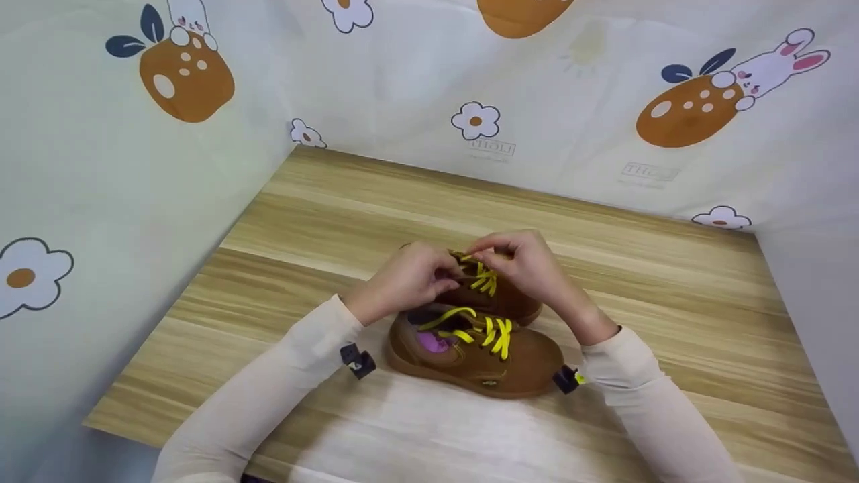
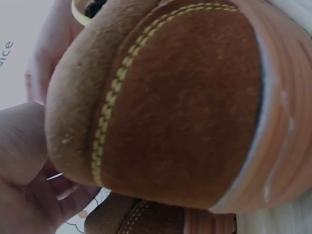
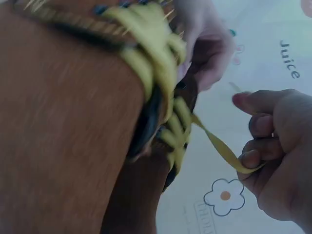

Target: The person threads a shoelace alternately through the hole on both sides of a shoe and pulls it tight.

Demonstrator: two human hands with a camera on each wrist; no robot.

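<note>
Two brown shoes with yellow laces stand side by side. My left hand [image 1: 416, 272] is at the opening of the far shoe [image 1: 523, 305], thumb and fingers pinching its upper edge. Above that shoe's front, my right hand [image 1: 530, 261] has its fingers curled round a yellow lace [image 3: 222, 148], which stretches from the eyelets in the right wrist view. The near shoe [image 1: 530, 362] sits closer to me, untouched, its lace ends loose over the opening and a purple patch showing inside. Its stitched heel [image 2: 180, 107] fills the left wrist view and hides part of my left hand.
Both shoes rest on a wood-grain table [image 1: 322, 208]. A pale patterned sheet [image 1: 402, 80] with fruit, flowers and rabbits rises behind and along the sides. Small black wrist devices [image 1: 358, 361] hang near each cuff, the right one overlapping the near shoe's toe in the head view.
</note>
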